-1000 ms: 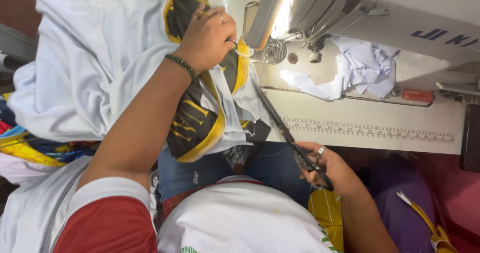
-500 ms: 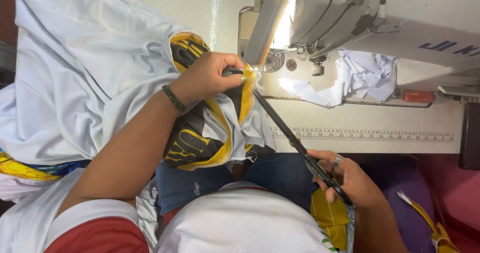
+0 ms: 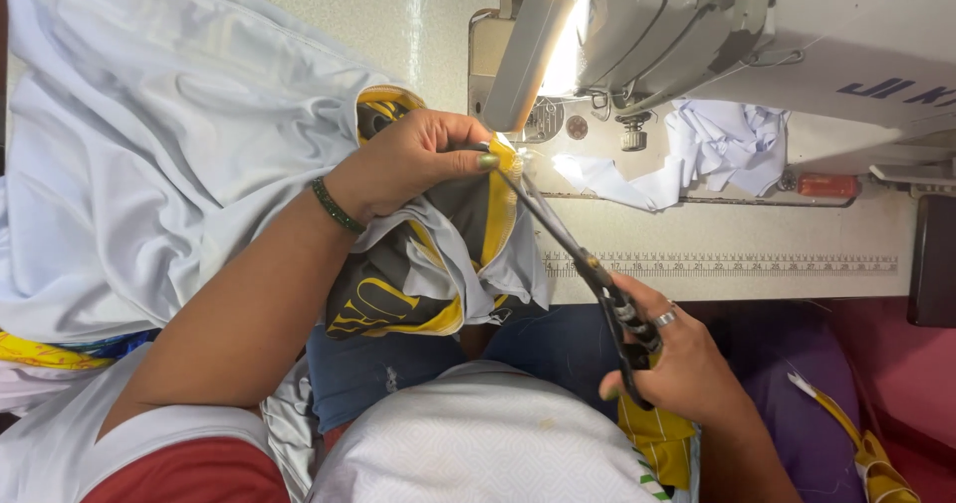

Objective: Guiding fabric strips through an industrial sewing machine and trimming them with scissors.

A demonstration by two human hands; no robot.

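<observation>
My left hand (image 3: 403,164) pinches a bunched garment (image 3: 438,264) of white, black and yellow cloth, holding its yellow edge up beside the sewing machine's presser area. A green bead bracelet sits on that wrist. My right hand (image 3: 677,359), with a ring on one finger, grips the handles of long black scissors (image 3: 583,264). The blades slant up and left, their tips at the yellow edge right by my left fingertips. The rest of the white cloth (image 3: 149,164) lies spread over the table to the left.
A white sewing machine (image 3: 757,35) with its lamp lit stands at the top right. White fabric scraps (image 3: 717,144) lie under its arm. A printed ruler strip (image 3: 737,262) runs along the table's front edge. Yellow cloth pieces (image 3: 856,453) hang at the lower right.
My left hand has drawn the garment's yellow edge nearer the machine lamp. The scissors have risen and their tips have come to that edge. My right hand shifted slightly up.
</observation>
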